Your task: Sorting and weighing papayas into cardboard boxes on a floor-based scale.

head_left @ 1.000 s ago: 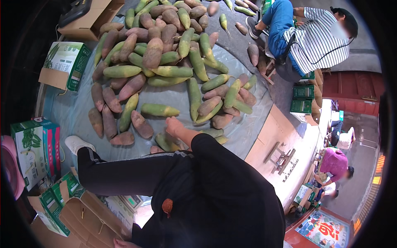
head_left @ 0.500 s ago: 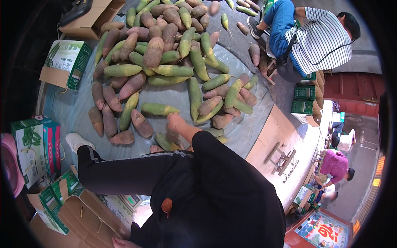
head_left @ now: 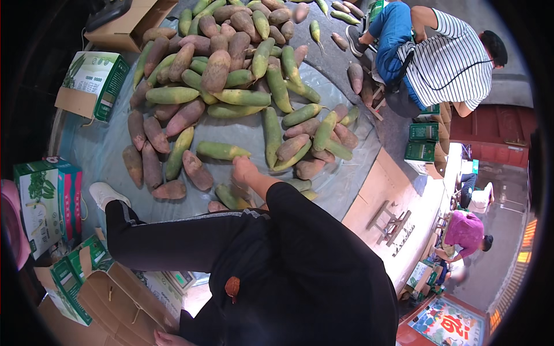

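My right hand (head_left: 246,170) is closed, with its fingers curled down, over the pile's near side. Its knuckles are by the yellowish end of a green radish (head_left: 221,151); what the fingers hold, if anything, is hidden. Under that hand, partly covered, lies another green radish (head_left: 231,198). A reddish-brown radish (head_left: 197,171) lies to its left, and a long upright green radish (head_left: 272,138) to its right. My left hand (head_left: 171,339) shows only in part at the lower edge, beside an open cardboard box (head_left: 115,303); its fingers are mostly cut off.
A big heap of green and reddish radishes (head_left: 222,72) covers the plastic sheet (head_left: 225,128). Printed boxes stand at left (head_left: 95,83). At upper right a person in a striped shirt (head_left: 444,63) sits bent over. A small wooden stool (head_left: 389,225) stands on cardboard at right.
My right hand stays nearly in place by the green radish. The person in the striped shirt has shifted, and an arm now shows lower down. The radishes lie as before.
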`<state>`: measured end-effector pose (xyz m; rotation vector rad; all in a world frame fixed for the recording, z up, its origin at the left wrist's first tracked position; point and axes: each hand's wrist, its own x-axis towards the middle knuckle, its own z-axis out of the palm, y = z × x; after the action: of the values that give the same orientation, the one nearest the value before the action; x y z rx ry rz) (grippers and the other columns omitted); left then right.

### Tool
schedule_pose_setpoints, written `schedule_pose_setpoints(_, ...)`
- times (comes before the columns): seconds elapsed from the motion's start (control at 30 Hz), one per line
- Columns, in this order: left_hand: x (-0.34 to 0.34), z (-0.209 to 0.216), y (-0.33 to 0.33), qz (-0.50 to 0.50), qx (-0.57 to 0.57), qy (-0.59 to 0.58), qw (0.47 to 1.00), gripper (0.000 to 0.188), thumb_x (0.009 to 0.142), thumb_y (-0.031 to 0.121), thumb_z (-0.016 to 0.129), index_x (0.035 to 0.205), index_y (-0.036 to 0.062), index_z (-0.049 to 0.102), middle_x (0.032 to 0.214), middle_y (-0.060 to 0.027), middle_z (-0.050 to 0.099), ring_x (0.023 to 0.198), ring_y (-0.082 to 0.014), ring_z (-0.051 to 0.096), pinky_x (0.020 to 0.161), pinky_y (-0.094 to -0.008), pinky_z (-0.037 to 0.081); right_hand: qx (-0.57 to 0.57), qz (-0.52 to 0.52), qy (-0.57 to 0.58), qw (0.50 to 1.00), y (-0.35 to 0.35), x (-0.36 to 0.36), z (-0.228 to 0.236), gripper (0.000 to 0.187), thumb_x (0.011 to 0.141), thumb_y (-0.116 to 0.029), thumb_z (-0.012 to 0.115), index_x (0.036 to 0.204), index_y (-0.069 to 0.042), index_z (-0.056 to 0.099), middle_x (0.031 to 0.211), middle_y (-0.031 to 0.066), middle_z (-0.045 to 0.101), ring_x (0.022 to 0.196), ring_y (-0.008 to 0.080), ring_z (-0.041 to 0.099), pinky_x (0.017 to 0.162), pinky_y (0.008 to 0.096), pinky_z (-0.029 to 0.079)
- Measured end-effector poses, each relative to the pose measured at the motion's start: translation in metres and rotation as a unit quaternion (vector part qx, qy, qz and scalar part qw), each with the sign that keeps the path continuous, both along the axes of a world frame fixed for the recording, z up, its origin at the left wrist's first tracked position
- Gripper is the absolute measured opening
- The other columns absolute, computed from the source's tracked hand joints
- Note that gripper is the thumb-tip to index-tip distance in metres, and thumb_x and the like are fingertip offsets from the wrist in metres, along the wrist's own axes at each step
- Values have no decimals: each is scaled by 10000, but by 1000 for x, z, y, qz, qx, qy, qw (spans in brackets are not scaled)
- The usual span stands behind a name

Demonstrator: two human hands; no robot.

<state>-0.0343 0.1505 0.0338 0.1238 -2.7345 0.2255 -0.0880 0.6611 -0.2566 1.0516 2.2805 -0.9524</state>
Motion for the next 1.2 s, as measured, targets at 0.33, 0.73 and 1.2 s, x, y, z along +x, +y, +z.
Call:
schedule_pose_setpoints(0.33, -1, -5, -6, -21, 2, 10, 1000, 176, 875, 178, 591, 888, 27, 682, 841, -130, 659, 740, -282, 629, 685, -373, 516, 65, -44, -9, 997, 5, -9, 17, 358, 745, -57, 567, 1100, -92, 549, 1173, 167, 493, 1086, 344, 519, 891, 420, 458)
schedule_pose_setpoints(0.73, -1, -4, -5, 14, 23, -6, 1000, 182, 880, 190, 585, 896, 39, 685, 837, -124, 654, 735, -285, 623, 681, -381, 514, 84, -66, -14, 994, 28, -13, 9, 387, 730, -48, 599, 1107, -102, 529, 1156, 152, 512, 1062, 337, 530, 890, 413, 456)
schedule_pose_setpoints(1.2, -2, -6, -4, 12, 13, -3, 1000, 198, 884, 202, 572, 890, 36, 680, 858, -118, 660, 748, -271, 629, 704, -369, 520, 26, -19, -5, 999, 13, -7, 2, 292, 787, -76, 565, 1077, -75, 533, 1127, 189, 505, 1055, 360, 541, 873, 427, 466)
